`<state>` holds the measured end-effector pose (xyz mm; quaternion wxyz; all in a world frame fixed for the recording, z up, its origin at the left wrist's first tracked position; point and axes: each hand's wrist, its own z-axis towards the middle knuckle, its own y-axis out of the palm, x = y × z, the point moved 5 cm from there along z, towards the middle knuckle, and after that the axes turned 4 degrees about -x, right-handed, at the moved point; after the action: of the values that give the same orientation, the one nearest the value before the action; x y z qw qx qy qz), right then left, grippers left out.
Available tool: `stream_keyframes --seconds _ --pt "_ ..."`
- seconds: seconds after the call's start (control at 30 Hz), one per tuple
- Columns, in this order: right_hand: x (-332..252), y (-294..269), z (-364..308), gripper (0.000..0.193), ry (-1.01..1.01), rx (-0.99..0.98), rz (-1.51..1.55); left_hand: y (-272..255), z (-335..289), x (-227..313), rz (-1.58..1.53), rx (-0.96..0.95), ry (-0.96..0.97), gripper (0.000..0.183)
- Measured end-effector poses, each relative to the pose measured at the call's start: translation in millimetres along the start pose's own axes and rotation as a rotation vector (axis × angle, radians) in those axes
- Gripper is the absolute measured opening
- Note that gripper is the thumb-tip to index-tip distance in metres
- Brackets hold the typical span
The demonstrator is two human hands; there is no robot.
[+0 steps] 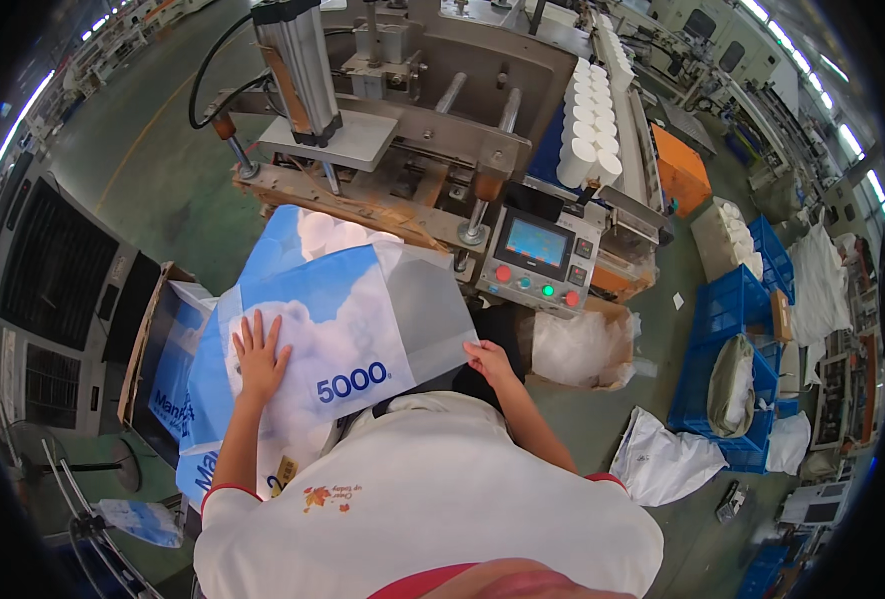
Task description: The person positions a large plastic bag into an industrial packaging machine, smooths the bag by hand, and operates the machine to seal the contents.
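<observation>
Your left hand (260, 361) rests spread on the blue-and-white plastic bag (347, 314); your right hand (489, 361) pinches its clear end's corner; it seems not yet filled.

Green floor (198, 220), thin yellow line (148, 137); strip lights (850, 142) glowing upper right.

Soft, even light comes from ceiling tubes (850, 141), glaring at far right and far left. The screen (534, 243) glows blue. Edges bend, blur and fade to black; the middle is sharp.
</observation>
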<state>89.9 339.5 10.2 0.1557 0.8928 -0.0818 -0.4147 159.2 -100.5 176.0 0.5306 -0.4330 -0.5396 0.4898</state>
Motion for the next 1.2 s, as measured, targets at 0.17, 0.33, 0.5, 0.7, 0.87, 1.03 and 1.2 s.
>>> stream_keyframes --seconds 0.17,0.33,0.5,0.7,0.87,1.03,1.2 --pt "-7 -11 29 0.015 -0.064 -0.023 -0.172 9 41 15 -0.03 -0.011 0.12 0.051" --pt "-10 -21 25 0.014 -0.084 0.007 -0.222 20 93 28 0.028 -0.007 0.278 0.048" --pt "-11 -21 31 0.019 -0.12 0.028 -0.278 20 131 28 0.047 0.012 0.333 0.046" --pt "-21 13 61 0.036 -0.212 -0.035 -0.357 24 113 -11 0.042 -0.006 0.201 0.045" --pt "-32 68 74 0.031 -0.173 -0.238 -0.51 42 43 -70 0.191 -0.506 -0.125 0.054" --pt "-17 117 98 0.023 -0.176 -0.459 -0.786 70 -55 -72 0.009 -0.799 -0.464 0.081" --pt "-24 184 111 0.015 -0.414 -0.592 -1.105 124 -110 -33 0.002 -0.38 -0.312 0.086"
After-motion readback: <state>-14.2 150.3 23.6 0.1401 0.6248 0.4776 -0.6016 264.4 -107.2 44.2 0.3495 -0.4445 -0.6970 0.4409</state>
